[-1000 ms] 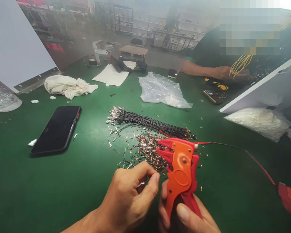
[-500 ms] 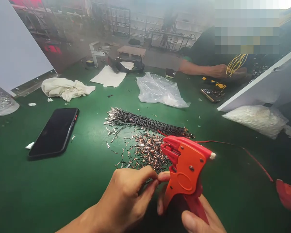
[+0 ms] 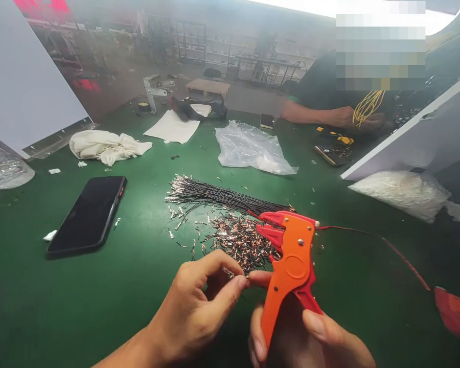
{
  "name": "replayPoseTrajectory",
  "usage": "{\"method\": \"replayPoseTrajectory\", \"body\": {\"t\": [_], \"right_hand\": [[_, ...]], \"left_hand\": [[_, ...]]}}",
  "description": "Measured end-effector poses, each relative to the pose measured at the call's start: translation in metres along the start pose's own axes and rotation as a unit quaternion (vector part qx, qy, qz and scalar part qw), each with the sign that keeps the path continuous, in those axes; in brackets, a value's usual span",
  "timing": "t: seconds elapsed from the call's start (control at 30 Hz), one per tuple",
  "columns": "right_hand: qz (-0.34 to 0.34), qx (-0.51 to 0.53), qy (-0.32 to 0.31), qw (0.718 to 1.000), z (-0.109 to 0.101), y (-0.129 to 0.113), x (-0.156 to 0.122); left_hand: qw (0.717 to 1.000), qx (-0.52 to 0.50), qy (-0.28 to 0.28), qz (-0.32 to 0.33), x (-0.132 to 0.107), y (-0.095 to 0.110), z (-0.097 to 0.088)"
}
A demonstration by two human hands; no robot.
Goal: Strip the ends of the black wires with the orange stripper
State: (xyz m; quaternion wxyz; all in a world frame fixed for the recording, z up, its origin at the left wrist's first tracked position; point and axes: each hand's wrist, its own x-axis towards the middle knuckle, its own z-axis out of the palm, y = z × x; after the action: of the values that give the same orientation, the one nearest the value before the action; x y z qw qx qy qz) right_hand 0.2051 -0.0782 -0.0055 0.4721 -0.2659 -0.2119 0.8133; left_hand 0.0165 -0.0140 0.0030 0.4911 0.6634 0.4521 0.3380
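My right hand [image 3: 339,335] is wrapped round the handles of an orange and red wire stripper [image 3: 293,255]. The tool's red jaws point left, over a pile of short wire offcuts [image 3: 239,237]. At the tip of my right index finger, my left hand [image 3: 201,304] pinches thumb and forefinger together. What sits in that pinch is tiny and mostly hidden. Behind the pile lies a bundle of black wires [image 3: 222,194] with metal terminals at its left end. Several loose terminals [image 3: 171,233] are scattered left of the pile.
A black phone [image 3: 88,217] lies at left, with a white cloth [image 3: 107,145] behind it. Farther back is a clear plastic bag [image 3: 253,148]. A red strip [image 3: 368,233] trails right. Past the white panel [image 3: 410,125], a person's hand [image 3: 343,117] holds yellow wires [image 3: 368,108].
The wire stripper has turned in my right hand, and its lever now stands farther from the orange handle. My left thumb and fingers have shifted slightly. The whole view has tilted a little.
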Motion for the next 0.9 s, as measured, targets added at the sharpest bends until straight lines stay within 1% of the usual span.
{"method": "replayPoseTrajectory", "body": {"t": [0.07, 0.2, 0.27, 0.33, 0.43, 0.5, 0.6, 0.73, 0.9], "right_hand": [[0.0, 0.031, -0.015, 0.999, -0.001, 0.0, 0.002], [-0.01, 0.032, -0.022, 0.999, 0.0, -0.002, 0.003], [-0.004, 0.032, -0.029, 0.999, 0.0, -0.002, 0.004], [0.005, 0.043, -0.032, 0.999, 0.001, -0.001, 0.004], [0.04, 0.08, -0.032, 0.995, 0.001, 0.001, 0.006], [0.063, 0.095, -0.038, 0.993, 0.001, 0.003, 0.006], [0.077, 0.075, -0.066, 0.992, 0.001, 0.005, 0.006], [0.082, 0.038, -0.096, 0.991, 0.001, 0.004, 0.006], [0.129, 0.033, -0.071, 0.989, -0.001, 0.002, 0.004]], "left_hand": [[0.999, -0.031, 0.005, -0.025, 0.001, -0.002, 0.0], [0.998, -0.052, 0.011, -0.041, 0.005, -0.004, -0.001], [0.996, -0.076, 0.025, -0.048, 0.007, -0.002, -0.003], [0.99, -0.116, 0.052, -0.057, 0.01, 0.0, -0.007], [0.97, -0.201, 0.103, -0.09, 0.016, 0.002, -0.013], [0.95, -0.265, 0.117, -0.115, 0.019, 0.003, -0.018], [0.927, -0.328, 0.116, -0.139, 0.021, 0.003, -0.023], [0.914, -0.361, 0.111, -0.151, 0.021, 0.003, -0.025], [0.91, -0.362, 0.116, -0.166, 0.021, 0.003, -0.026]]}}
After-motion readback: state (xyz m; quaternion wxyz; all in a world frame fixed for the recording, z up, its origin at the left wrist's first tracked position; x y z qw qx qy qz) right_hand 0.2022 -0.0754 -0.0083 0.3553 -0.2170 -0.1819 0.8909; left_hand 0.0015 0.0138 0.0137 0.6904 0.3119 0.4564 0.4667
